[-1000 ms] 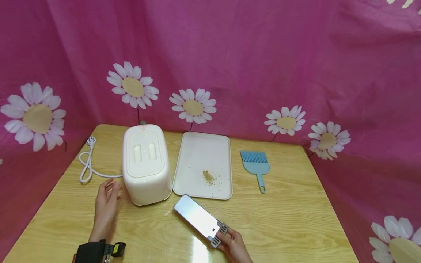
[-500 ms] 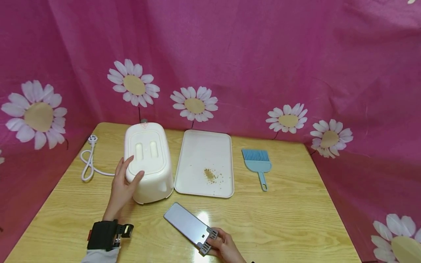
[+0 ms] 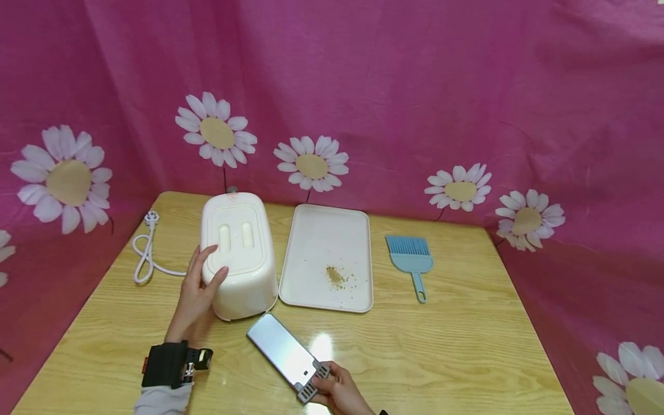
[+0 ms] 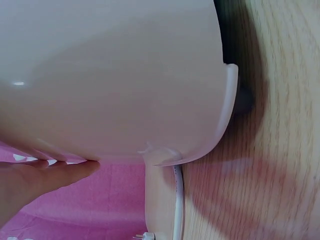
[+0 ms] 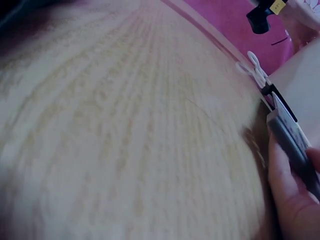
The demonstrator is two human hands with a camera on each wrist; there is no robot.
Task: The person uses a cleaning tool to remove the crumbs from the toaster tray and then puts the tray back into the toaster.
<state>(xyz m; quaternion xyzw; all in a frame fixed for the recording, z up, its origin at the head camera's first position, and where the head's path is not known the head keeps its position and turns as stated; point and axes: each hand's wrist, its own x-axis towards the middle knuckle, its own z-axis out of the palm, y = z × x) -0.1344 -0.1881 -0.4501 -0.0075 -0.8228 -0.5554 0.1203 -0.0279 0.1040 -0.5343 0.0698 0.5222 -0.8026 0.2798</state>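
Observation:
A white toaster (image 3: 240, 248) with a lid on top stands at the left of the table. My left hand (image 3: 197, 288) holds its near left corner, thumb toward the front and fingers along the left side. In the left wrist view those fingers (image 4: 75, 172) lie against the smooth toaster wall (image 4: 125, 100). A flat metal crumb tray (image 3: 284, 349) with a grey slotted end is pinched by my right hand (image 3: 339, 389), low over the table before the toaster. Its far end points up-left, close to the toaster's lower front edge. Thumb and fingers grip the grey end (image 5: 292, 150).
A white rectangular tray (image 3: 316, 242) holding a small pile of brown crumbs (image 3: 335, 276) lies right of the toaster. Farther right is a blue brush (image 3: 412, 262). The toaster's white cord and plug (image 3: 150, 242) lie at the left; a pink flowered curtain (image 3: 373, 115) surrounds the table.
My left hand has risen from beside the toaster onto its near left corner. My right hand has carried the crumb tray left, to the front of the toaster.

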